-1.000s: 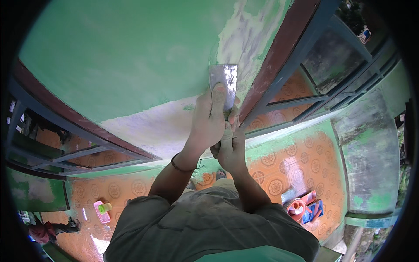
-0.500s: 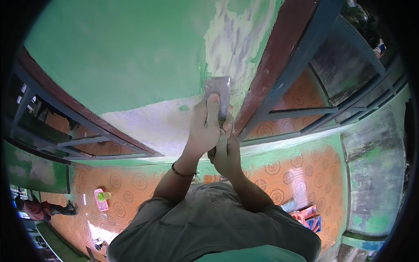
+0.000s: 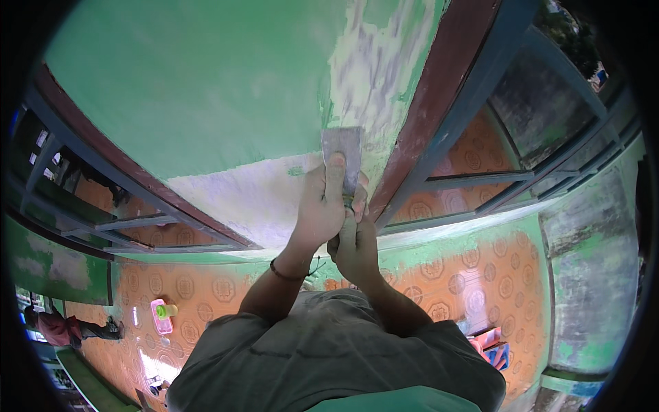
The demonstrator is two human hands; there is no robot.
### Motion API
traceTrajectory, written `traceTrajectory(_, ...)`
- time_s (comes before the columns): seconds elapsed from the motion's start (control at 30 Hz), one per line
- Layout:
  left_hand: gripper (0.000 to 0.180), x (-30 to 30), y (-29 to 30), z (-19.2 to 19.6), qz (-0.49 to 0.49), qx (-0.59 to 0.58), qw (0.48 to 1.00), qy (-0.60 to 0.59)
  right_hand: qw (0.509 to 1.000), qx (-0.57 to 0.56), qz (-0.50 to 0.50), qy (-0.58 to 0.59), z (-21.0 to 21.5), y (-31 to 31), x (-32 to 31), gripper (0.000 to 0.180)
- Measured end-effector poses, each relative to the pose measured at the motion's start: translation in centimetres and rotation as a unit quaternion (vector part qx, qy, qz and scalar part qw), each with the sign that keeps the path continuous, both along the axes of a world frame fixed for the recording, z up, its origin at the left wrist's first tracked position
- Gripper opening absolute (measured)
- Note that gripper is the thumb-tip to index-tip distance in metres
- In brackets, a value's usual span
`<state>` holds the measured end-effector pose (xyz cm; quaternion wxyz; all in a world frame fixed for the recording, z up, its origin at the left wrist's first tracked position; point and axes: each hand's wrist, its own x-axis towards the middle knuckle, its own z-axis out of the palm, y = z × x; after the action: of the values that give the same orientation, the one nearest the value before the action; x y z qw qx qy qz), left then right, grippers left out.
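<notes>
Your left hand (image 3: 320, 211) and right hand (image 3: 355, 248) are clamped on the flat grey metal scraper (image 3: 345, 141). It points to 12 o'clock, over the green-painted wall (image 3: 220, 103).

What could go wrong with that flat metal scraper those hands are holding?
The left hand has its bare thumb on the flat metal of the scraper, so a slip might scratch or cut it.

The brown frame stands to the right of the scraper, so a sideways skid could perhaps nick it.

The dark bracelet has loose cord ends sticking out, which might snag on something.
</notes>
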<state>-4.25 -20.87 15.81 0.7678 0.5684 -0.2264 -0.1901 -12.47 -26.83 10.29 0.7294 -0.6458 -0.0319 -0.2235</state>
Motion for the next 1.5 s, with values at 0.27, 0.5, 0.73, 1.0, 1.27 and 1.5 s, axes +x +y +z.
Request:
traceTrajectory(0.27, 0.060, -0.2, 0.1, 1.4, 0.048, -0.027, 0.995, -0.079, 0.998, 0.053, 0.003, 0.045, 0.6, 0.5, -0.1, 0.037)
traceTrajectory(0.5, 0.061, 0.3, 0.4, 1.2, 0.048, -0.045, 0.992, -0.106, 0.997, 0.068, -0.003, 0.040, 1.7, 0.7, 0.3, 0.038)
traceTrajectory(0.73, 0.059, 0.0, 0.1, 0.0, 0.000, -0.013, 1.000, 0.000, 0.997, 0.026, -0.025, 0.074, 0.6, 0.6, -0.4, 0.038)
traceTrajectory(1.0, 0.060, 0.3, 0.2, 0.1, 0.004, -0.018, 0.999, -0.043, 0.995, 0.057, -0.018, 0.081, 1.0, 0.6, -0.3, 0.039)
traceTrajectory(1.27, 0.059, -0.2, 0.2, 0.4, 0.000, -0.007, 1.000, -0.014, 0.992, 0.049, -0.022, 0.112, 1.2, 0.5, -0.4, 0.040)
traceTrajectory(1.5, 0.058, -0.5, -0.3, -0.8, 0.009, -0.039, 0.999, -0.037, 0.996, -0.029, -0.057, 0.065, -0.2, 0.4, -0.8, 0.040)
